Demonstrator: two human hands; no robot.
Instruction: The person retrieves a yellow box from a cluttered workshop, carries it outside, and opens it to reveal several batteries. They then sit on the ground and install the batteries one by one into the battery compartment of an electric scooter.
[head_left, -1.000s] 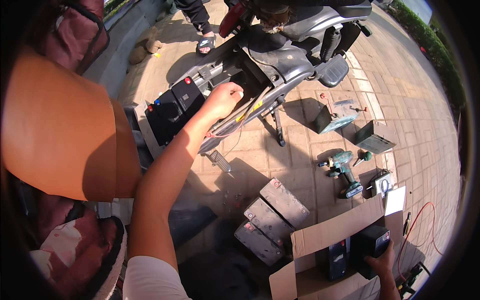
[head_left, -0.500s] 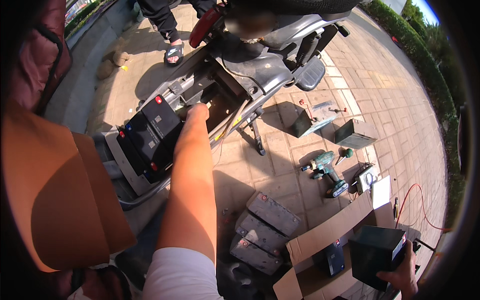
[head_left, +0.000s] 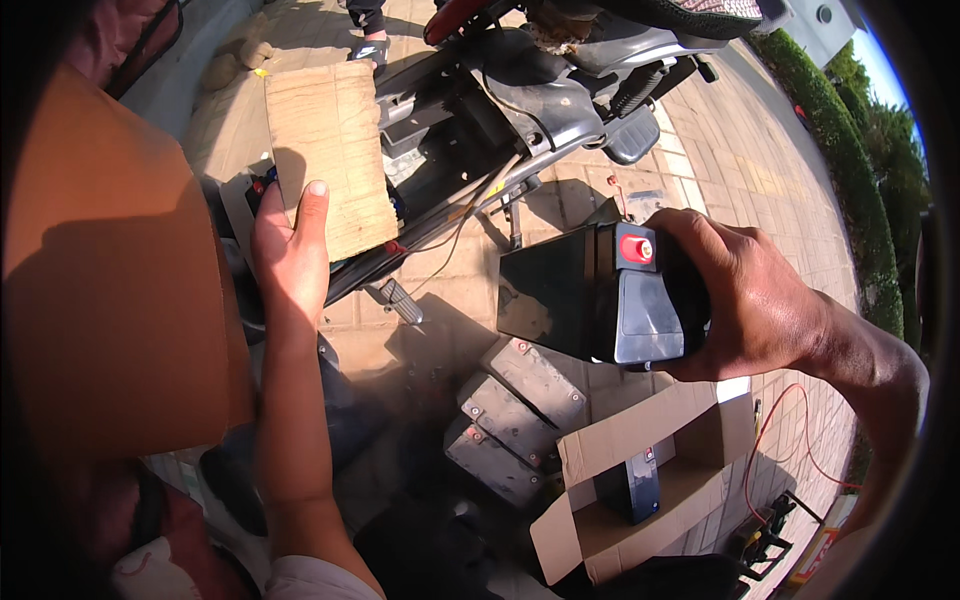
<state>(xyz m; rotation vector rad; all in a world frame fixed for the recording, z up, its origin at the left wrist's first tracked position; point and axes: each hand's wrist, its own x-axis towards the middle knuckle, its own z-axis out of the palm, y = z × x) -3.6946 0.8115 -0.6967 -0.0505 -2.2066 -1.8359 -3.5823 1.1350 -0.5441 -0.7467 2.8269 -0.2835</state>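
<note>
My left hand (head_left: 292, 240) grips a flat piece of cardboard (head_left: 335, 150), with the thumb on top. The sheet lies over the near end of the scooter's open battery bay (head_left: 440, 150) and hides most of the batteries there. My right hand (head_left: 765, 290) is closed around a black battery (head_left: 560, 285) with a red-ringed terminal. It holds this battery in the air, tilted on its side, right of the bay and above the paving. The fingers on the battery's far side are partly hidden.
Several dusty grey batteries (head_left: 525, 400) lie on the ground below the bay. An open cardboard box (head_left: 640, 430) holds another dark battery (head_left: 642, 485). A red cable (head_left: 803, 410) curves at right. An orange-brown panel (head_left: 130, 280) fills the left. A person's sandalled foot (head_left: 370, 50) stands beyond.
My left hand has come out of the bay and now holds cardboard over the batteries. My right hand has lifted the black battery up and left, away from the box.
</note>
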